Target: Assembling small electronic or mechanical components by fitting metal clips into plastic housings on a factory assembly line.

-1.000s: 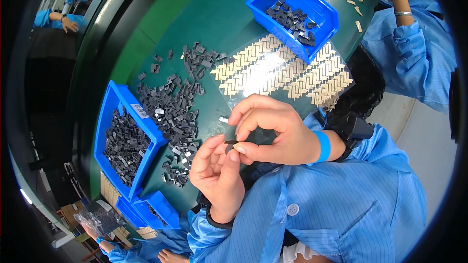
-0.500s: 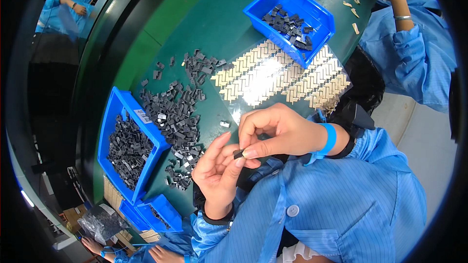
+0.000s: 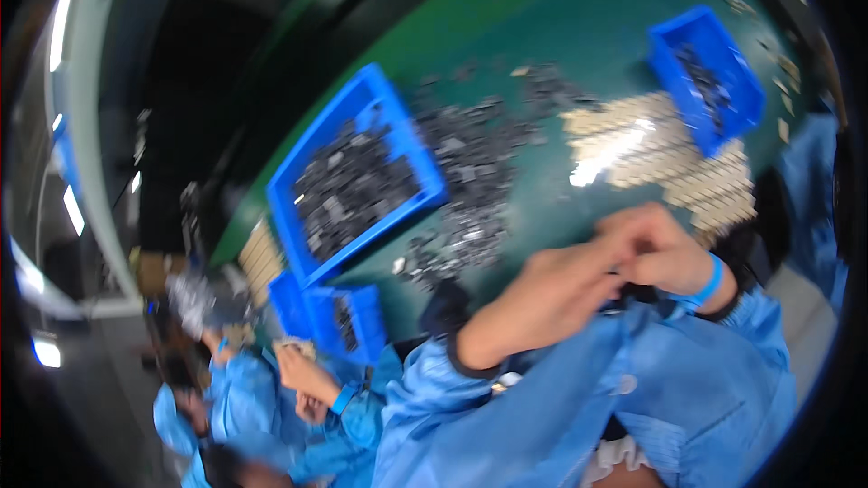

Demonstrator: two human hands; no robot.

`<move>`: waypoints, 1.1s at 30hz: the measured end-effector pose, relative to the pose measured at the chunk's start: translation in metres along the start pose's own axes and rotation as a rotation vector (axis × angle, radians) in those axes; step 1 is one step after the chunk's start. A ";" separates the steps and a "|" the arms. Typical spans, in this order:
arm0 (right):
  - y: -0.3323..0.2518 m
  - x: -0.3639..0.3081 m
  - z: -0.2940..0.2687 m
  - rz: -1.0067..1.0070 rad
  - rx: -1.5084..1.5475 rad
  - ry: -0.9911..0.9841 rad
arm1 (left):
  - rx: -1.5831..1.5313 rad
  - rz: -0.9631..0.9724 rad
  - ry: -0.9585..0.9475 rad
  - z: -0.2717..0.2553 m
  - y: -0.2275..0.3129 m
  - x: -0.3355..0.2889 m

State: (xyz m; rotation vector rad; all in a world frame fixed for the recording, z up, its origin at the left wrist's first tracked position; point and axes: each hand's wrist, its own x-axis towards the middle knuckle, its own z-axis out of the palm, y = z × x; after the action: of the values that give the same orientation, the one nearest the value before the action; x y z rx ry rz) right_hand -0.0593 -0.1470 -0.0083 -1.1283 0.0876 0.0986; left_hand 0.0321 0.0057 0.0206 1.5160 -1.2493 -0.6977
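My left hand and my right hand meet close in front of my body, both smeared by motion. The left hand's fingers lie together and point at the right hand. My right hand is curled, its fingertips by the left fingers. Whatever is between them is hidden. Ahead and to the left of my hands, a loose heap of small black plastic parts covers the green table. Rows of small cream-coloured pieces lie just beyond my right hand.
A large blue bin full of black parts stands left of the heap. Another blue bin stands at the far right on the cream pieces. Smaller blue bins sit at the lower left, near a co-worker's hands and a clear plastic bag.
My view has swung left, so table and bins appear farther right. Earlier, both hands' fingertips pinched a small black part; now it is out of sight and my left palm has turned away.
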 end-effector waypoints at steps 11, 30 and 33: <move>-0.008 -0.008 -0.010 -0.050 0.355 -0.009 | -0.137 0.020 0.269 0.027 0.003 0.005; 0.010 0.014 -0.016 -1.111 -0.789 0.109 | -1.691 -0.590 0.281 0.032 0.010 -0.013; 0.005 0.010 -0.022 -1.106 -0.882 0.063 | -1.496 -0.630 0.289 0.030 0.014 -0.021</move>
State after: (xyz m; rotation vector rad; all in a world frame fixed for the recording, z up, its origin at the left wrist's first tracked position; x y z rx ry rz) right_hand -0.0506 -0.1643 -0.0230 -1.9059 -0.5802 -0.9688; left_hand -0.0053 0.0157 0.0209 0.5977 0.1796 -1.3169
